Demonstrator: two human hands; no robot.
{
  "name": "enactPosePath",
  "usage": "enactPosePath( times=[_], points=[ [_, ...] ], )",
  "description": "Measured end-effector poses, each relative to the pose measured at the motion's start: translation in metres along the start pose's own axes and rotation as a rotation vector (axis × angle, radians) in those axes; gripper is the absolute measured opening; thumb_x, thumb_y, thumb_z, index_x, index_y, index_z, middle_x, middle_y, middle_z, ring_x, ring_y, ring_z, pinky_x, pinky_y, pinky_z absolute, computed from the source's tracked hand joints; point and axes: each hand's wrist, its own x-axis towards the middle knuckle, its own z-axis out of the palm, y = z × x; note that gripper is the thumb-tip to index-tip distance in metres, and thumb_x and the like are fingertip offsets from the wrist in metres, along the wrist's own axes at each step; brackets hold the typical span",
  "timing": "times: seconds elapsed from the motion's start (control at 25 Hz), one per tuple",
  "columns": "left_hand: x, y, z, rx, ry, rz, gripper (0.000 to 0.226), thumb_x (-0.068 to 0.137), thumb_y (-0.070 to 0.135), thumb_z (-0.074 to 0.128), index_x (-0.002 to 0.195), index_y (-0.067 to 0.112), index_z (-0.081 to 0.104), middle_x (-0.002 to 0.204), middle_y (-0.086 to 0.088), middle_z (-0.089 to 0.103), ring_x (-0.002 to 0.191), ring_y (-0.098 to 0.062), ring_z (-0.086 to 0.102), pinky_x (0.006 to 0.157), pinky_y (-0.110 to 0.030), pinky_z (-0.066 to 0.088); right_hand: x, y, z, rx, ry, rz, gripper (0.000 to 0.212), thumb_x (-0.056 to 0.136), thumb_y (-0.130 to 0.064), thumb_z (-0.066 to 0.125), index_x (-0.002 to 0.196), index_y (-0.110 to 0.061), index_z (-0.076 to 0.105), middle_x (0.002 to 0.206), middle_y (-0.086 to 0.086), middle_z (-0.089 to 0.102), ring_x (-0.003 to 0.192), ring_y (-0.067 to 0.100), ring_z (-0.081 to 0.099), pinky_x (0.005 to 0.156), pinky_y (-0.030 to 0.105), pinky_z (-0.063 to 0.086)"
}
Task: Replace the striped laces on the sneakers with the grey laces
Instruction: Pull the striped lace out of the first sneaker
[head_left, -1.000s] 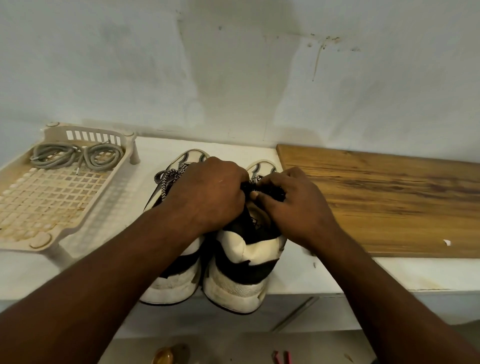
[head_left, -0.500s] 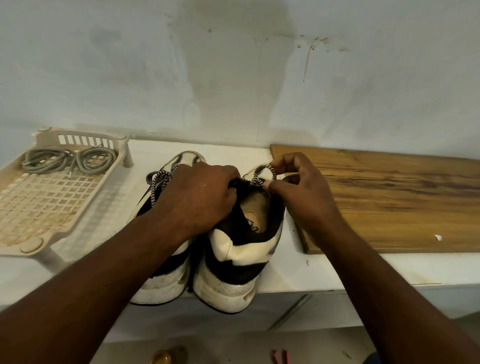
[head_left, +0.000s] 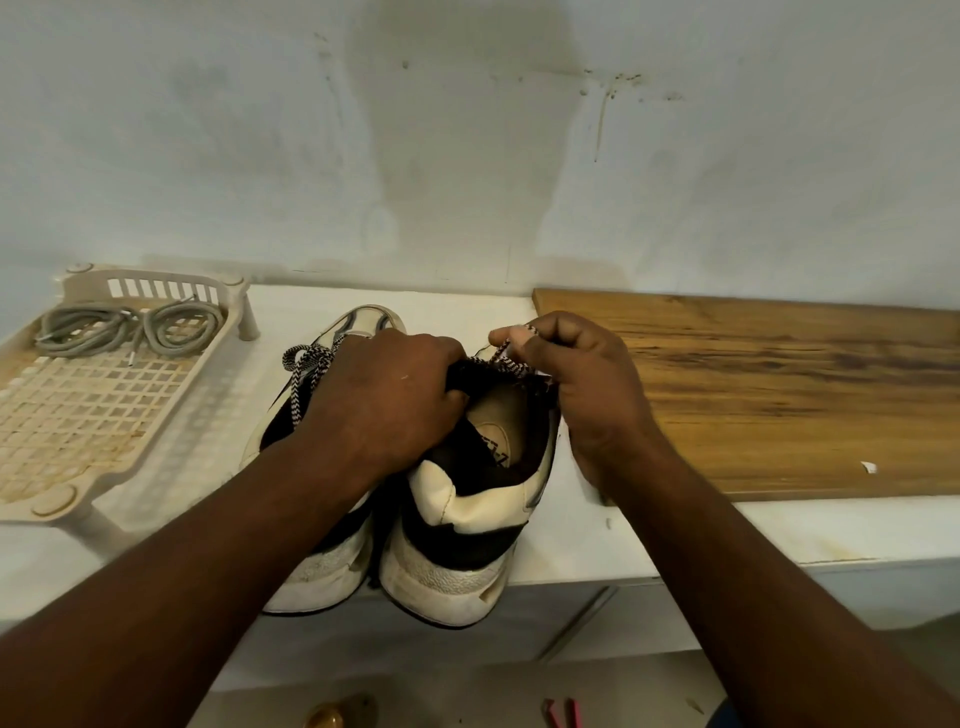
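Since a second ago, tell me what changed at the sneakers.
The right hand lifted off the opening of the right sneaker, pinched its striped lace and drew a loop up, away from the person. The left hand still grips that sneaker's top; the grey laces stay in the tray, the left sneaker still laced.

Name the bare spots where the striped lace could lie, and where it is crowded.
Wooden board right of the right hand: bare save a white scrap. Tray grid nearer than the grey laces. Shelf strip between tray and sneakers. Crowded: at the sneakers, under the left hand.
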Motion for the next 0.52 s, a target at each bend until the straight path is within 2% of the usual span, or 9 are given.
enactPosePath(
  times=[0.08, 0.12, 0.16, 0.24, 0.28, 0.36, 0.44, 0.52],
  points=[
    [0.0008, 0.0012, 0.0009, 0.029, 0.004, -0.013, 0.026, 0.093, 0.039, 0.057, 0.115, 0.030, 0.068, 0.093, 0.000, 0.072, 0.092, -0.026, 0.065, 0.082, -0.038, 0.051, 0.0000, -0.0059, -0.0055, 0.313, 0.024, 0.082, 0.024, 0.091, -0.021, 0.069, 0.069, -0.013, 0.063, 0.090, 0.009, 0.077, 0.082, 0.019, 0.068, 0.068, 0.029, 0.054],
    [0.0007, 0.0021, 0.0012, 0.039, 0.009, -0.014, 0.026, 0.093, 0.038, 0.057, 0.116, 0.030, 0.068, 0.094, -0.001, 0.072, 0.093, -0.026, 0.065, 0.082, -0.037, 0.049, 0.0004, -0.0068, -0.0076, 0.345, 0.078, 0.104, 0.026, 0.090, -0.025, 0.071, 0.069, -0.013, 0.061, 0.085, 0.008, 0.076, 0.075, 0.018, 0.066, 0.065, 0.027, 0.053],
    [0.0002, 0.0030, 0.0015, 0.043, 0.014, -0.010, 0.028, 0.093, 0.037, 0.056, 0.119, 0.032, 0.067, 0.095, -0.001, 0.072, 0.094, -0.026, 0.065, 0.083, -0.038, 0.048, 0.0011, -0.0065, -0.0091, 0.251, 0.131, 0.107, 0.027, 0.091, -0.029, 0.074, 0.072, -0.013, 0.062, 0.082, 0.005, 0.075, 0.070, 0.015, 0.064, 0.063, 0.027, 0.051],
    [-0.0012, 0.0037, 0.0016, 0.025, 0.024, -0.001, 0.035, 0.094, 0.035, 0.056, 0.127, 0.037, 0.063, 0.100, -0.001, 0.073, 0.097, -0.026, 0.066, 0.087, -0.039, 0.048, 0.0021, -0.0015, -0.0092, -0.159, 0.206, 0.062, 0.021, 0.090, -0.032, 0.077, 0.087, -0.016, 0.065, 0.082, -0.001, 0.074, 0.070, 0.009, 0.064, 0.063, 0.027, 0.048],
    [-0.0017, 0.0036, 0.0016, 0.019, 0.031, 0.004, 0.037, 0.094, 0.034, 0.055, 0.130, 0.038, 0.062, 0.101, -0.001, 0.074, 0.097, -0.026, 0.066, 0.088, -0.039, 0.048, 0.0008, 0.0000, -0.0081, -0.346, 0.222, 0.023, 0.022, 0.089, -0.034, 0.079, 0.097, -0.020, 0.063, 0.083, -0.004, 0.072, 0.073, 0.007, 0.066, 0.063, 0.025, 0.048],
    [-0.0012, 0.0032, 0.0024, 0.037, 0.040, 0.009, 0.036, 0.094, 0.033, 0.054, 0.129, 0.036, 0.062, 0.101, -0.001, 0.074, 0.096, -0.026, 0.067, 0.086, -0.039, 0.051, 0.0000, -0.0008, -0.0065, -0.553, 0.185, -0.035, 0.029, 0.087, -0.041, 0.079, 0.106, -0.029, 0.060, 0.083, -0.009, 0.070, 0.078, 0.002, 0.065, 0.062, 0.019, 0.045],
    [0.0001, 0.0032, 0.0027, 0.048, 0.033, 0.000, 0.033, 0.094, 0.034, 0.054, 0.125, 0.034, 0.063, 0.101, -0.001, 0.073, 0.094, -0.025, 0.066, 0.083, -0.038, 0.051, -0.0009, -0.0039, -0.0051, -0.615, 0.074, -0.052, 0.019, 0.088, -0.046, 0.077, 0.093, -0.030, 0.068, 0.083, -0.011, 0.069, 0.080, 0.001, 0.064, 0.064, 0.021, 0.049],
    [0.0005, 0.0030, 0.0034, 0.054, 0.028, -0.004, 0.029, 0.094, 0.035, 0.054, 0.121, 0.033, 0.065, 0.099, 0.000, 0.073, 0.091, -0.024, 0.066, 0.078, -0.036, 0.049, 0.0005, -0.0008, -0.0055, -0.674, 0.007, -0.055, 0.020, 0.090, -0.044, 0.075, 0.078, -0.027, 0.074, 0.085, -0.010, 0.070, 0.085, 0.003, 0.064, 0.074, 0.031, 0.055]
  ],
)
